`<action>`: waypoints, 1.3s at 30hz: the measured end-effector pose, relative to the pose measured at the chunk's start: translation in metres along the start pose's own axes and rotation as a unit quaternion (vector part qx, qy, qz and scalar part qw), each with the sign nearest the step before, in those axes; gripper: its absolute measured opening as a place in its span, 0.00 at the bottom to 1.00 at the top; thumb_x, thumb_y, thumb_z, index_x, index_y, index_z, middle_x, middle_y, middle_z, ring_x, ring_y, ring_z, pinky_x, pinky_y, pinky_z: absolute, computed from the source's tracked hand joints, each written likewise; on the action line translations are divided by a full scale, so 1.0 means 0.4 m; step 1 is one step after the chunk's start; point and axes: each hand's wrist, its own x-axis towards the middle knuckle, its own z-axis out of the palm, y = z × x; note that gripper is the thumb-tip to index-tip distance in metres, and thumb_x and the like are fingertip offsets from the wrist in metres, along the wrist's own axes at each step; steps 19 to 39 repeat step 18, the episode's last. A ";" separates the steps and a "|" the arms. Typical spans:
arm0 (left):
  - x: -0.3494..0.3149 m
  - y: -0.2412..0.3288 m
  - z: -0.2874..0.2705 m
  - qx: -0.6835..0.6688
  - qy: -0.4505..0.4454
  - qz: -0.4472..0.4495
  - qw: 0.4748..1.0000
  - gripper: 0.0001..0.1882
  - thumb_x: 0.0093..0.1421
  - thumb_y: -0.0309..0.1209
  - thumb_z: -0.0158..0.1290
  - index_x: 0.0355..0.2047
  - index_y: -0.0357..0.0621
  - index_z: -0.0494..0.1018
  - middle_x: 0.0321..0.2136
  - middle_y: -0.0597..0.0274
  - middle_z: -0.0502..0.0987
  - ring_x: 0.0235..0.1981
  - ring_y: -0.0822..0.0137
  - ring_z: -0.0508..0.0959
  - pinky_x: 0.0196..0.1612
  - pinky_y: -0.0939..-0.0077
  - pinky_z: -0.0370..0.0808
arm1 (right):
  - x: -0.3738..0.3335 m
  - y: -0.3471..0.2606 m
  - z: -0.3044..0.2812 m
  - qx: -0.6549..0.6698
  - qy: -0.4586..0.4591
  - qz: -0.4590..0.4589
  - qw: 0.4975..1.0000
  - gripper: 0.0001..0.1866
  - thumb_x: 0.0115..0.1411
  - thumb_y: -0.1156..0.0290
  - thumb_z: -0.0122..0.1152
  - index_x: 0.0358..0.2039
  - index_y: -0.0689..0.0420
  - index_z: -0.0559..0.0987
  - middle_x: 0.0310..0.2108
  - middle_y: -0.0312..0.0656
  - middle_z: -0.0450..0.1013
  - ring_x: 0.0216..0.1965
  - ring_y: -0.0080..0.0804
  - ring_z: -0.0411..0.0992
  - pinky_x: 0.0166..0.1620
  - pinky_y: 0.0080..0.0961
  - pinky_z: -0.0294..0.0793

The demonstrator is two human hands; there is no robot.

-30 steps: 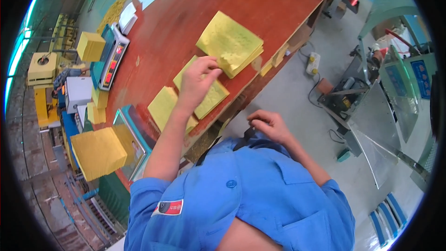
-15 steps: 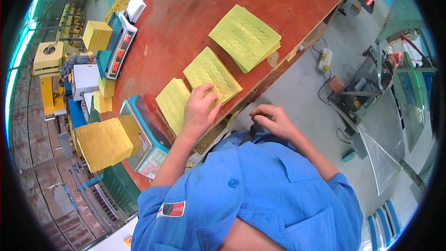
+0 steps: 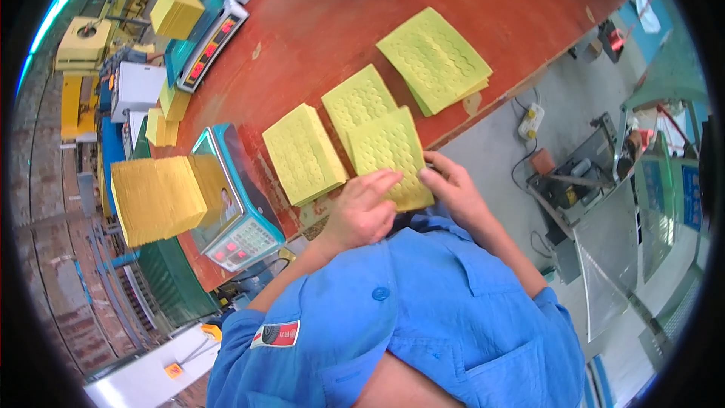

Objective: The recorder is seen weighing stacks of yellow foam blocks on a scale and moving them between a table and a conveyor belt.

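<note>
A bundle of yellow paper sheets (image 3: 387, 143) with rows of scalloped round cuts is held at the table's near edge, tilted over another yellow stack (image 3: 359, 98). My left hand (image 3: 364, 211) lies against its lower left part, fingers across the face; its thumb is hard to see. Gripping the right edge, my right hand (image 3: 458, 185) has its thumb at the front, and its other fingers are partly hidden. To the left lies a thicker yellow stack (image 3: 300, 153) with the same cuts. A further stack (image 3: 434, 60), slightly fanned, rests to the right.
On the red table (image 3: 302, 38), a teal scale (image 3: 245, 230) at left bears a tall yellow paper block (image 3: 155, 200). Beyond it, a second scale (image 3: 211, 41) carries another block (image 3: 176, 13). A power strip (image 3: 531, 121) and a metal machine (image 3: 570, 189) are on the right.
The bundle has been lifted off the middle stack and drawn toward me. My left hand has come down and right, and my right hand has taken hold of the bundle's edge. The view has shifted slightly.
</note>
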 end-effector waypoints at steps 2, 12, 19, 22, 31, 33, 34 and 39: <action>-0.047 -0.001 -0.002 0.000 0.002 -0.022 1.000 0.10 0.49 0.28 0.62 0.30 0.37 0.76 0.55 0.49 0.72 0.57 0.52 0.72 0.57 0.57 0.71 | 0.007 0.015 0.020 -0.135 -0.013 0.020 0.991 0.17 0.64 0.72 0.57 0.51 0.65 0.74 0.39 0.44 0.77 0.41 0.24 0.74 0.44 0.25 0.74; -0.233 -0.011 -0.210 -0.629 0.232 -0.424 0.609 0.22 0.67 0.36 0.54 0.58 0.41 0.68 0.43 0.64 0.76 0.42 0.74 0.74 0.47 0.77 0.73 | -0.008 -0.192 0.305 -0.237 -0.148 -0.164 0.946 0.12 0.58 0.83 0.55 0.44 0.66 0.75 0.27 0.35 0.73 0.29 0.17 0.67 0.32 0.17 0.67; -0.457 0.000 -0.568 -0.424 0.401 -0.398 0.708 0.13 0.66 0.37 0.55 0.45 0.42 0.77 0.36 0.67 0.79 0.36 0.77 0.76 0.46 0.77 0.73 | 0.109 -0.277 0.691 -0.277 -0.299 -0.265 0.874 0.15 0.61 0.75 0.60 0.48 0.62 0.77 0.30 0.38 0.74 0.30 0.22 0.68 0.34 0.22 0.68; -0.457 0.000 -0.568 -0.424 0.401 -0.398 0.708 0.13 0.66 0.37 0.55 0.45 0.42 0.77 0.36 0.67 0.79 0.36 0.77 0.76 0.46 0.77 0.73 | 0.109 -0.277 0.691 -0.277 -0.299 -0.265 0.874 0.15 0.61 0.75 0.60 0.48 0.62 0.77 0.30 0.38 0.74 0.30 0.22 0.68 0.34 0.22 0.68; -0.457 0.000 -0.568 -0.424 0.401 -0.398 0.708 0.13 0.66 0.37 0.55 0.45 0.42 0.77 0.36 0.67 0.79 0.36 0.77 0.76 0.46 0.77 0.73 | 0.109 -0.277 0.691 -0.277 -0.299 -0.265 0.874 0.15 0.61 0.75 0.60 0.48 0.62 0.77 0.30 0.38 0.74 0.30 0.22 0.68 0.34 0.22 0.68; -0.457 0.000 -0.568 -0.424 0.401 -0.398 0.708 0.13 0.66 0.37 0.55 0.45 0.42 0.77 0.36 0.67 0.79 0.36 0.77 0.76 0.46 0.77 0.73 | 0.109 -0.277 0.691 -0.277 -0.299 -0.265 0.874 0.15 0.61 0.75 0.60 0.48 0.62 0.77 0.30 0.38 0.74 0.30 0.22 0.68 0.34 0.22 0.68; -0.457 0.000 -0.568 -0.424 0.401 -0.398 0.708 0.13 0.66 0.37 0.55 0.45 0.42 0.77 0.36 0.67 0.79 0.36 0.77 0.76 0.46 0.77 0.73 | 0.109 -0.277 0.691 -0.277 -0.299 -0.265 0.874 0.15 0.61 0.75 0.60 0.48 0.62 0.77 0.30 0.38 0.74 0.30 0.22 0.68 0.34 0.22 0.68; -0.457 0.000 -0.568 -0.424 0.401 -0.398 0.708 0.13 0.66 0.37 0.55 0.45 0.42 0.77 0.36 0.67 0.79 0.36 0.77 0.76 0.46 0.77 0.73 | 0.109 -0.277 0.691 -0.277 -0.299 -0.265 0.874 0.15 0.61 0.75 0.60 0.48 0.62 0.77 0.30 0.38 0.74 0.30 0.22 0.68 0.34 0.22 0.68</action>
